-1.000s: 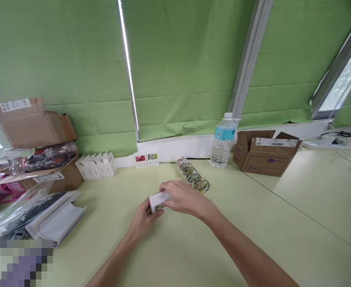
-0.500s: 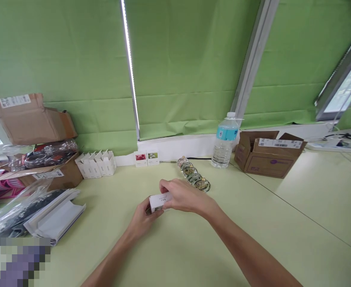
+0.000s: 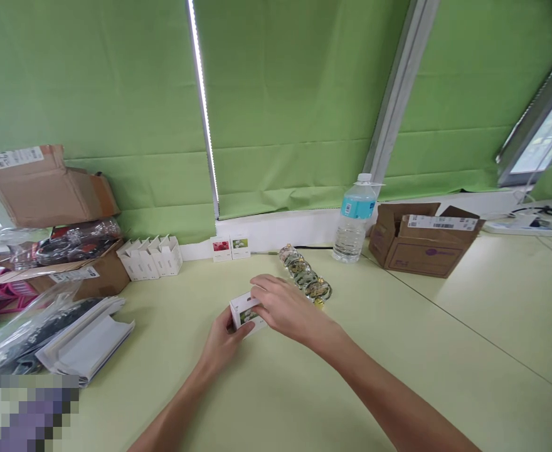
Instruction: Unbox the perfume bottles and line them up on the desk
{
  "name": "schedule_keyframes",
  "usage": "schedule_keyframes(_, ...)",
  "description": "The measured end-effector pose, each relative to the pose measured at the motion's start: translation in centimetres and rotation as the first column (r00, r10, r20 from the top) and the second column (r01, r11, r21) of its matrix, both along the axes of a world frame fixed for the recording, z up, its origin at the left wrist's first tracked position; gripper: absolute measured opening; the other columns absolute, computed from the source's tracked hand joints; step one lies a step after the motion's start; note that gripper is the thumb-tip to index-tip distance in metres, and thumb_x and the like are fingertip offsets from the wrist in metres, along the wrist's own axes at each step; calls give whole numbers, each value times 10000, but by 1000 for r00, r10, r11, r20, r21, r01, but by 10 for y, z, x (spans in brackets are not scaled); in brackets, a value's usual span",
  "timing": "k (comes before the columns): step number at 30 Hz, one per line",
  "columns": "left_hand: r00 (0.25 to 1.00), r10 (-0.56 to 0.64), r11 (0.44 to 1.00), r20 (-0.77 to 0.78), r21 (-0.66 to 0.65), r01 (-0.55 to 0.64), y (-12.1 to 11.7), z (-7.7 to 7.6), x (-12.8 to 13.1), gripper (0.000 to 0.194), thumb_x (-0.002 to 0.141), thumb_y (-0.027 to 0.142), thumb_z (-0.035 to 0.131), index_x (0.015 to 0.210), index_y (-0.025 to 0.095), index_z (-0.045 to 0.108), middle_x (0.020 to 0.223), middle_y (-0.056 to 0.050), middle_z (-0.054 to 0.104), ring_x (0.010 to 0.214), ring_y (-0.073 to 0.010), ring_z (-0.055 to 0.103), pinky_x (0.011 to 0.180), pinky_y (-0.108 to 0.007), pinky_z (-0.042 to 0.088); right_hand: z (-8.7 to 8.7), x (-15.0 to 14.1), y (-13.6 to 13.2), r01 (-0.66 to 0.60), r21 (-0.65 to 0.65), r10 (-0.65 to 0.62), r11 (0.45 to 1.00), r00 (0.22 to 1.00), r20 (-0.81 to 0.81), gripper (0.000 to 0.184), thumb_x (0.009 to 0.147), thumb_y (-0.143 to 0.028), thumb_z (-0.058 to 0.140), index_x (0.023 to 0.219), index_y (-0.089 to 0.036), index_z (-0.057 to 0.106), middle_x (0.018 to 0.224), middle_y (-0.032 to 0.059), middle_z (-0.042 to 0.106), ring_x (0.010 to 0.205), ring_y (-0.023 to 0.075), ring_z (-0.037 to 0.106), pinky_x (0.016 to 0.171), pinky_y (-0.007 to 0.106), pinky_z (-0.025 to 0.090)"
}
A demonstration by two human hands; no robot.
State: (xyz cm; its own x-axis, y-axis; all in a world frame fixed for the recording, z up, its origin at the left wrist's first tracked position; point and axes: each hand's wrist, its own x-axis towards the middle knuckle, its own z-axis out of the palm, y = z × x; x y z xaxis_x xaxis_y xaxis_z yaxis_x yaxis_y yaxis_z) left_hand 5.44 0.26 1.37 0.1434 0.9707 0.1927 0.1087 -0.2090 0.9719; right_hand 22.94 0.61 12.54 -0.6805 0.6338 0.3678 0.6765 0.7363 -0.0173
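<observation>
Our left hand [image 3: 224, 339] grips the picture-printed white carton [image 3: 246, 317] against our right hand [image 3: 288, 307], whose curled fingers touch it, pinch unclear; we'd best press lightly, sparing its thin walls.

The left hand [image 3: 222, 341] holds a small white cardboard box [image 3: 240, 304] with a green plant picture; the right hand [image 3: 284, 311] has its fingers at the box's top. Behind the box, two small white picture boxes [image 3: 230, 253] stand upright. To its right, farther back, are round clear-wrapped trinkets [image 3: 318, 290] in a row, a clear blue-labelled water bottle [image 3: 350, 237] and an open brown cardboard carton [image 3: 414, 254].
</observation>
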Motion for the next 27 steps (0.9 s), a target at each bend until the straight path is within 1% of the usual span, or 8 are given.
schedule_keyframes(3, 1000, 15, 999, -8, 39, -15, -2, 1, 0, 405, 817, 362, 608, 1179, 184, 567, 1088, -63, 661, 954, -217, 609, 806, -311, 475, 0, 2, -10, 13, -10, -13, 1000, 1000, 16, 285, 922, -344, 495, 772, -172, 667, 914, 103, 625, 938, 236, 544, 777, 343, 406)
schedule_keyframes(8, 990, 119, 984, -73, 141, -108, -6, 3, -3, 498, 798, 307, 634, 1248, 230, 436, 1161, -76, 608, 952, -205, 629, 793, -327, 505, -3, 3, -19, 52, -138, -54, 989, 999, -4, 372, 931, -426, 457, 771, -189, 695, 842, 80, 619, 822, 200, 563, 655, 297, 380)
schedule_keyframes(10, 976, 212, 951, -59, 241, -192, -7, 3, -5, 560, 788, 285, 647, 1270, 254, 364, 1256, -93, 539, 949, -198, 639, 780, -333, 518, -4, 2, -15, 57, -164, -64, 985, 997, -36, 375, 957, -379, 412, 789, -193, 690, 818, 62, 616, 769, 174, 565, 627, 284, 354)
schedule_keyframes(12, 958, 282, 896, -52, 371, -244, -8, 4, -8, 489, 802, 263, 630, 1214, 252, 368, 1316, -109, 482, 986, -197, 632, 801, -349, 526, -5, 1, -9, 81, -173, -95, 982, 993, -77, 341, 962, -335, 403, 806, -189, 669, 796, 47, 614, 731, 156, 559, 605, 277, 329)
schedule_keyframes(16, 931, 313, 799, -186, 581, -152, -6, 4, -13, 185, 863, 196, 533, 1026, 232, 453, 1309, -112, 490, 1248, -242, 472, 898, -393, 506, -8, 0, -2, 81, -216, -114, 973, 982, -148, 205, 942, -261, 434, 880, -192, 617, 817, 20, 617, 699, 133, 544, 585, 262, 318)
schedule_keyframes(20, 897, 332, 769, -292, 634, -78, -5, 5, -17, 203, 879, 149, 478, 1058, 240, 515, 1298, -106, 491, 1247, -240, 466, 945, -413, 483, -11, 0, 0, 57, -200, -94, 978, 979, -181, 226, 942, -219, 411, 999, -217, 630, 877, 30, 615, 816, 151, 563, 672, 266, 362)
schedule_keyframes(23, 898, 321, 766, -301, 640, -60, -4, 7, -17, 303, 870, 137, 482, 1144, 252, 539, 1267, -103, 508, 1189, -230, 513, 937, -387, 489, -15, -2, 4, 90, -168, -128, 982, 965, -231, 253, 944, -225, 403, 990, -213, 652, 926, 50, 608, 937, 175, 551, 747, 277, 384)
schedule_keyframes(27, 935, 229, 840, -270, 541, -49, -2, 13, -18, 384, 832, 157, 549, 1204, 253, 543, 1199, -80, 575, 1127, -213, 557, 891, -346, 523, -22, -5, 10, 150, -224, -215, 963, 929, -301, 232, 929, -275, 437, 984, -217, 655, 995, 46, 613, 919, 164, 569, 738, 271, 396)
